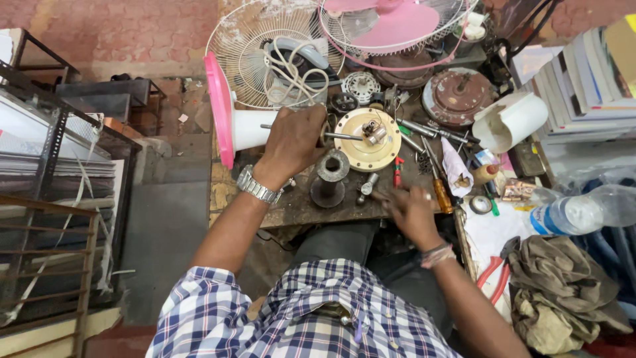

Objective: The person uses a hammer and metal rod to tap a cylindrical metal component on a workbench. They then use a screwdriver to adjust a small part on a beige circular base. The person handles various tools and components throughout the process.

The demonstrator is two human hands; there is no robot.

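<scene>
My left hand (295, 142), with a metal watch on its wrist, is closed around the fan motor body at the end of a white fan neck (252, 128). A steel shaft (341, 136) sticks out of the motor toward a round cream motor cover (368, 149). My right hand (411, 211) is blurred and hovers low over the front edge of the workbench (291, 205). It is near a small metal part (368, 185) and a yellow-handled screwdriver (440, 192). Whether it holds anything is unclear.
A dark metal spool (330, 176) stands by the left wrist. The pink fan base (218, 109), white wire guard (258, 53) and pink blades (397, 23) fill the back. Rusty motor housing (458, 96), white casing (510, 119), plastic bottle (583, 211), rags (563, 292), red pliers (493, 272) lie right.
</scene>
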